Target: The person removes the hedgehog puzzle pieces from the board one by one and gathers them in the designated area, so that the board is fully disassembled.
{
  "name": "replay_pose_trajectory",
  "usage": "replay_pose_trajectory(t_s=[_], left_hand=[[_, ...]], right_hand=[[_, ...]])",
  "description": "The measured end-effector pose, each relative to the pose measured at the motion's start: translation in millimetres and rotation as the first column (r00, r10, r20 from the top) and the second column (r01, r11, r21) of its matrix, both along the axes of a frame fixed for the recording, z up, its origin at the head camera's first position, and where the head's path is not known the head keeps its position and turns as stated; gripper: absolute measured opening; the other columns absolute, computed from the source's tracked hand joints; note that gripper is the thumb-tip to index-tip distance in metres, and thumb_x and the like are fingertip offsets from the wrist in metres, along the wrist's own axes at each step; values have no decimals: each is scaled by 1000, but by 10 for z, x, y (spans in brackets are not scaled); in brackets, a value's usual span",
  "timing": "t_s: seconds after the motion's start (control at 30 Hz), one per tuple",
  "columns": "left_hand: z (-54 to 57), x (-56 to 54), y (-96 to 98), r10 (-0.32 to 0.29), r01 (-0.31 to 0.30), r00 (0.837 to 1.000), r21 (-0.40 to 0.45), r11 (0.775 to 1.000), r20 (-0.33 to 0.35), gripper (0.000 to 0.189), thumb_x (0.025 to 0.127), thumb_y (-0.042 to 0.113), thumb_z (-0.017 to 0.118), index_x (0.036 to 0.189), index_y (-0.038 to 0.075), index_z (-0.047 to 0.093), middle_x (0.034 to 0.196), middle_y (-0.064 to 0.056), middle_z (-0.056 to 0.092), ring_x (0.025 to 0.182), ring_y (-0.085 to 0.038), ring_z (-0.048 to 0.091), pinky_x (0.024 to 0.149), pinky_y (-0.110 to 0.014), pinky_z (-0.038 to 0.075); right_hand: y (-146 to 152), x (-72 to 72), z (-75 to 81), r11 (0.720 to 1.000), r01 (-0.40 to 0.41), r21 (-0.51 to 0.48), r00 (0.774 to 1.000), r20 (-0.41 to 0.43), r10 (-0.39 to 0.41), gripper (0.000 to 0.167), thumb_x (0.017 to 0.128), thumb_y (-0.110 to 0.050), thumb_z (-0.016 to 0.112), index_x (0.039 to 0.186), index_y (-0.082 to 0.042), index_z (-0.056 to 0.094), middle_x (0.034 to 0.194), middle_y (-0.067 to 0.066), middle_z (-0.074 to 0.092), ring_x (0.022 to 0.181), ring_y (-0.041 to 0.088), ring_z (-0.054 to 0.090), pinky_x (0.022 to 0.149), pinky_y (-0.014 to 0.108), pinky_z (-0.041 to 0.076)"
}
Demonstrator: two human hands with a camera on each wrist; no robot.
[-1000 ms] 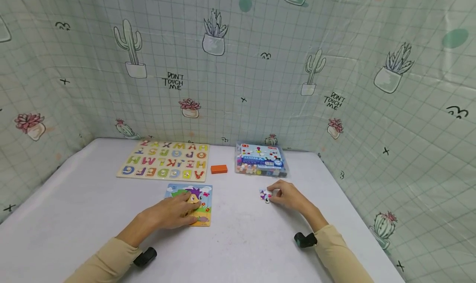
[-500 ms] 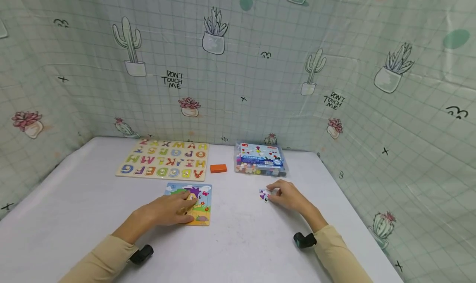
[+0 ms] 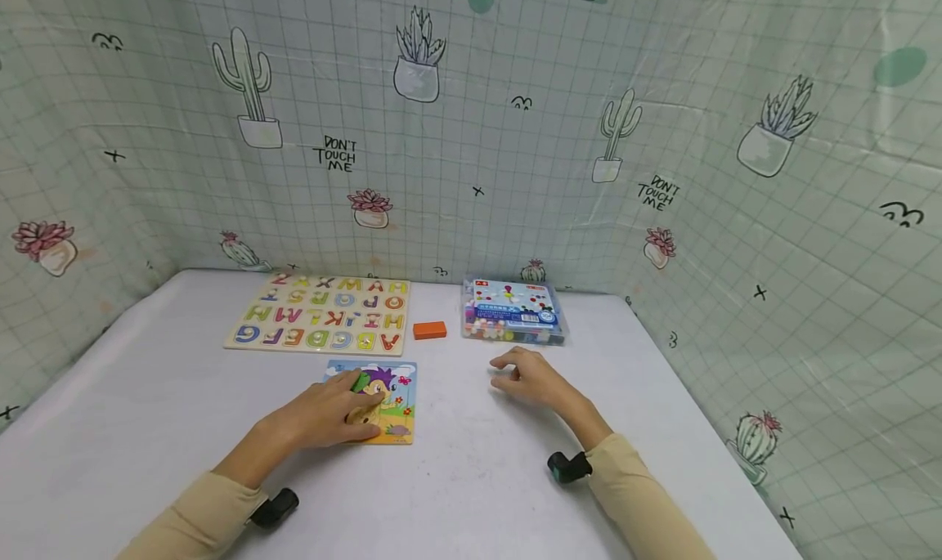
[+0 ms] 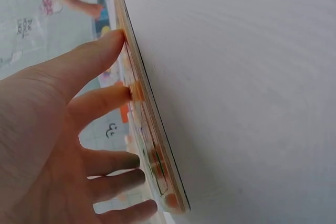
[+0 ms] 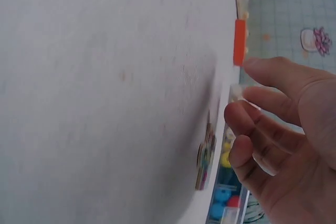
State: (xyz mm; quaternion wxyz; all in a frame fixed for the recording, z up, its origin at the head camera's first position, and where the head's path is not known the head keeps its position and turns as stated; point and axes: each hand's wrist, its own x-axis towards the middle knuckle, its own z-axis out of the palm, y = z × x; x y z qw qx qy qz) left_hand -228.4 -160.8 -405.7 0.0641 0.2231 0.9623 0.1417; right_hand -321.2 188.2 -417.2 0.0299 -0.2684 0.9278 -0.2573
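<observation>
Spread left hand [image 3: 316, 414] is touching a puzzle [image 3: 405, 400]; at its two o'clock, a box [image 3: 513, 308] is holding balls. Spread right hand [image 3: 536, 380] is hanging; only its camera is showing a small piece [image 5: 203, 163].

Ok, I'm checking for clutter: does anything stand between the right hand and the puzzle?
Nothing visible stands between the right hand and the puzzle; the orange block lies farther back, off that path. The left hand, though, covers part of the puzzle's left side.
</observation>
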Motion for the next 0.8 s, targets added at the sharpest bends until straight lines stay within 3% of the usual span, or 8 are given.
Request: replay_pose_trajectory(t_s=[0.37, 0.8], left_hand=[[-17, -62, -97, 13, -13, 1000, -7, 1000, 2, 61, 88, 55, 66, 134, 15, 62, 147, -30, 44, 135, -48, 43, 107, -63, 40], [-27, -28, -134, 7, -11, 999, 70, 997, 50, 61, 88, 50, 68, 134, 10, 61, 151, -32, 37, 139, -52, 34, 110, -65, 34]], right_hand=[[-509, 17, 13, 996, -91, -8, 996, 0, 91, 35, 93, -20, 68, 123, -3, 66, 113, 11, 68, 76, 9, 55, 70, 19, 48], [-1092, 29, 11, 990, -131, 51, 991, 10, 131, 35, 92, -24, 70, 123, -8, 68, 110, 6, 67, 75, 7, 51, 68, 17, 44]])
